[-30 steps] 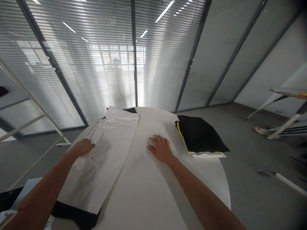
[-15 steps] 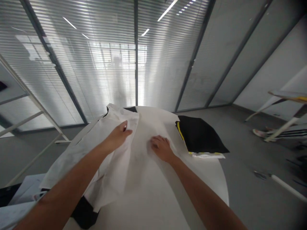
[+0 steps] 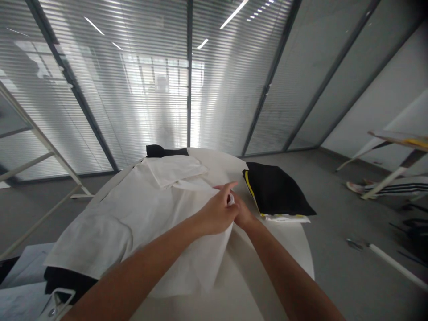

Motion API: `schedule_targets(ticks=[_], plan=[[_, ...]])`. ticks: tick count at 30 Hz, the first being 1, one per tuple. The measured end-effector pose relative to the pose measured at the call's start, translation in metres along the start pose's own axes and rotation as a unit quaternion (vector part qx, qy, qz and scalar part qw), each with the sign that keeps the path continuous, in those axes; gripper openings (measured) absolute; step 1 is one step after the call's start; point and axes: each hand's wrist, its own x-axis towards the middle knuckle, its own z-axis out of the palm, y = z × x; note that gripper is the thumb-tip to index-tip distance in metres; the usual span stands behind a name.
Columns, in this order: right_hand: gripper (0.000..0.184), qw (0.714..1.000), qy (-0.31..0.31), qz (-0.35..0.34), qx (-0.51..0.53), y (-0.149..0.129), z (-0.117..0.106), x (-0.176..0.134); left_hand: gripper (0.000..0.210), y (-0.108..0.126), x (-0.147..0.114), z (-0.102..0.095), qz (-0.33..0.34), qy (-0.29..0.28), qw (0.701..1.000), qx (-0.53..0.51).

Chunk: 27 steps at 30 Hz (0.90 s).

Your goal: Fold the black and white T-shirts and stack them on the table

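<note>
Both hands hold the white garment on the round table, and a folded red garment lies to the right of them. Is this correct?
Not quite: the folded garment is black with a yellow edge, not red, as the head view shows. The left hand and right hand do hold the white garment on the table.

A folded black garment with yellow trim point(image 3: 276, 191) lies at centre right on the round white table point(image 3: 294, 249). Blinds behind glass point(image 3: 133, 80) fill the upper frame. A white rod point(image 3: 394, 263) lies on the floor, lower right.

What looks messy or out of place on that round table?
The white garment lies rumpled, its edge pinched by the left hand beside the right hand. The folded black garment pokes over the table edge.
</note>
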Motion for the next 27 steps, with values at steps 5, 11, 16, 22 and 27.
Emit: schedule_targets(ticks=[5, 11, 16, 22, 27], plan=[[0.041, 0.997, -0.052, 0.047, -0.039, -0.009, -0.01, -0.001, 0.063, 0.0, -0.013, 0.014, 0.008, -0.032, 0.999, -0.002], [0.025, 0.988, -0.017, 0.118, 0.099, -0.014, -0.018, 0.005, 0.065, -0.011, -0.032, 0.009, 0.058, -0.122, 0.988, 0.071], [0.017, 0.98, 0.074, 0.177, 0.048, -0.006, -0.036, 0.014, 0.04, -0.053, -0.034, -0.055, 0.013, -0.065, 0.949, 0.31], [0.014, 0.944, 0.055, 0.176, -0.274, 0.005, -0.038, 0.017, 0.025, -0.12, -0.053, -0.13, -0.089, 0.07, 0.867, 0.486], [0.025, 0.87, 0.059, 0.107, -0.477, 0.0, -0.009, 0.007, 0.028, -0.146, -0.069, -0.132, -0.046, 0.061, 0.839, 0.539]])
